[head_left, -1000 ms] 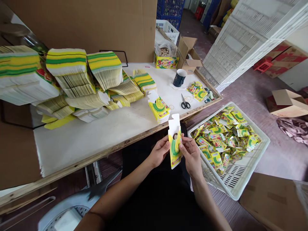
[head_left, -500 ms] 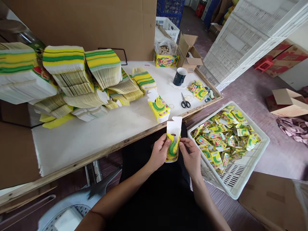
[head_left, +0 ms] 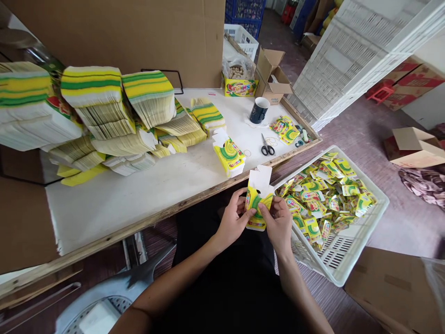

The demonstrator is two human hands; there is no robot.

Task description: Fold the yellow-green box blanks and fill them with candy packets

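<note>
Between both hands, in front of the table edge and above my lap, is a yellow and green printed carton (head_left: 257, 200) with a white flap standing up at its top. My left hand (head_left: 235, 218) grips its left side, thumb on the printed front. The right hand (head_left: 278, 221) holds the right side, thumb also pressed on the front. On the table just beyond lies a small stack of flat cartons (head_left: 229, 155). To the right, a white plastic crate (head_left: 361, 246) holds many cartons of the same print.
Bundles of flat cartons (head_left: 93, 99) are piled on the left of the white table (head_left: 114, 204). Scissors (head_left: 267, 146), a dark mug (head_left: 259, 110), and an open cardboard box (head_left: 274, 83) stand toward the right end. Stacked white crates (head_left: 358, 51) rise behind.
The carton has shifted slightly right and up and looks wider, its front turned more toward me. Both thumbs have moved inward onto its printed front.
</note>
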